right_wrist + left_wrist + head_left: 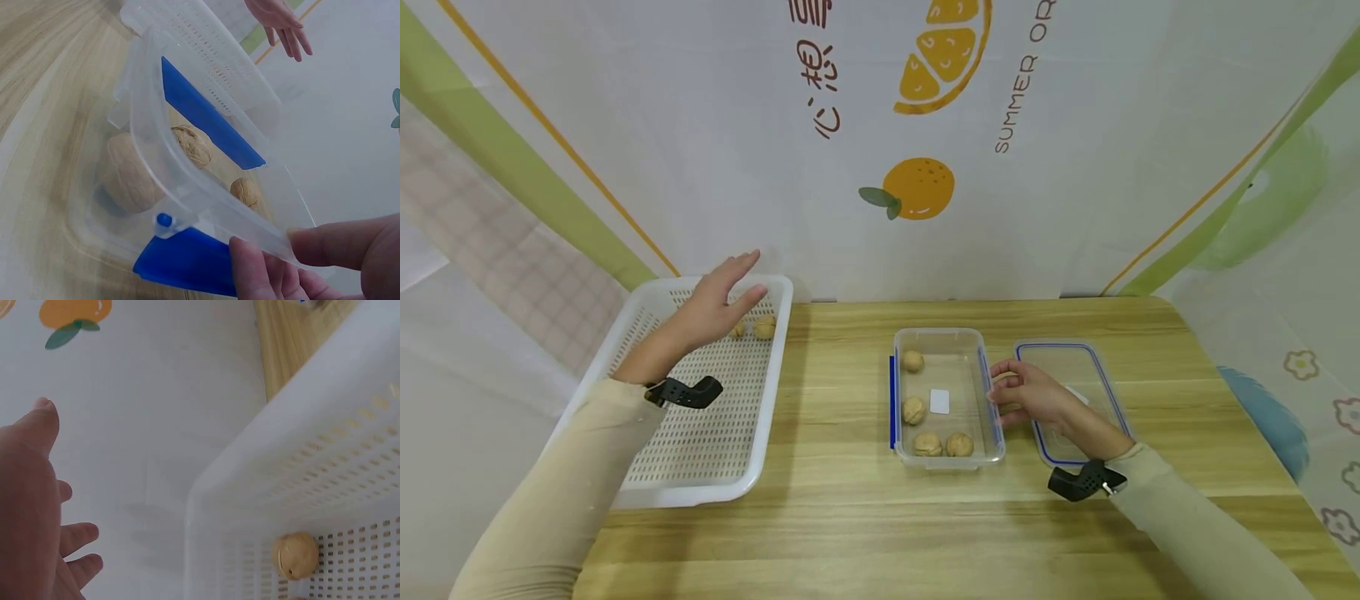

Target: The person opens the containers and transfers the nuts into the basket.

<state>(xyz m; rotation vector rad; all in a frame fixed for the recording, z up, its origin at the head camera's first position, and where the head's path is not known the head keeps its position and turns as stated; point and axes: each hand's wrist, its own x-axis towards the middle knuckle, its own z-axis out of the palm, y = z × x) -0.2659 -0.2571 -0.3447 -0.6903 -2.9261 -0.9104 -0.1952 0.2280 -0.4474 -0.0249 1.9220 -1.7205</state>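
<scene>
My left hand hovers over the far side of a white perforated plastic basket, fingers extended and nothing in them. Two walnuts lie in the basket's far right corner; one walnut shows clearly in the left wrist view. With thumb and fingers, my right hand grips the right wall of a clear plastic food container. In the right wrist view its thumb lies at the rim and its fingers by a blue side clip. Several walnuts sit inside the container, mostly along its left and near sides.
Right of the container a clear lid with a blue seal lies flat on the wooden table, partly under my right hand and forearm. A white printed cloth hangs behind the table's far edge.
</scene>
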